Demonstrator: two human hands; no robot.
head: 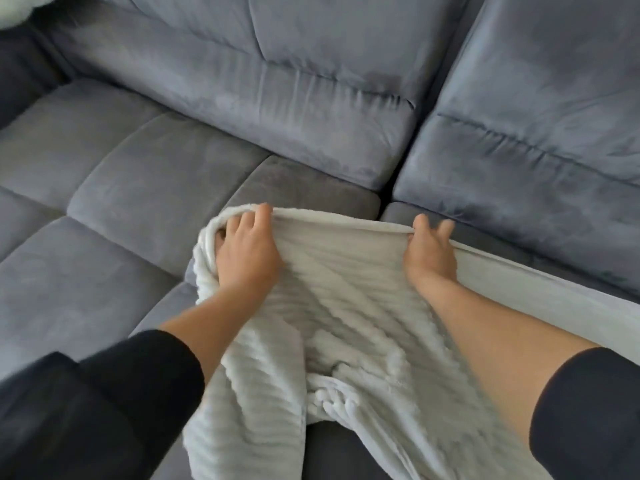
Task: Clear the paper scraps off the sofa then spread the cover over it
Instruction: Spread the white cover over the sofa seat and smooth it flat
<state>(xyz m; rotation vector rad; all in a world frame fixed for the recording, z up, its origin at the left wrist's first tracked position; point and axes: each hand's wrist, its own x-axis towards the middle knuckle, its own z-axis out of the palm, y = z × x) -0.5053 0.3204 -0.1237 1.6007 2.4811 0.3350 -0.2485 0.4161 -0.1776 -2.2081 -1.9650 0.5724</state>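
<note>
- The cover (346,306) is white, soft and ribbed, bunched on the gray velvety sofa (173,174).
- The left hand (247,251) and right hand (431,252) each pinch its top edge.

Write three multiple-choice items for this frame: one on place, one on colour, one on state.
1. Where does the left hand grip the cover?
A. its far edge
B. its middle
C. nowhere

2. What colour is the sofa?
A. red
B. grey-blue
C. green

3. How does the cover lie?
A. folded square
B. spread flat over the whole sofa
C. bunched, partly spread

Answers:
1 A, fingers curl over the far hem.
2 B, every cushion is grey-blue.
3 C, folds gather near the person while the right hand stretches the hem.
</note>
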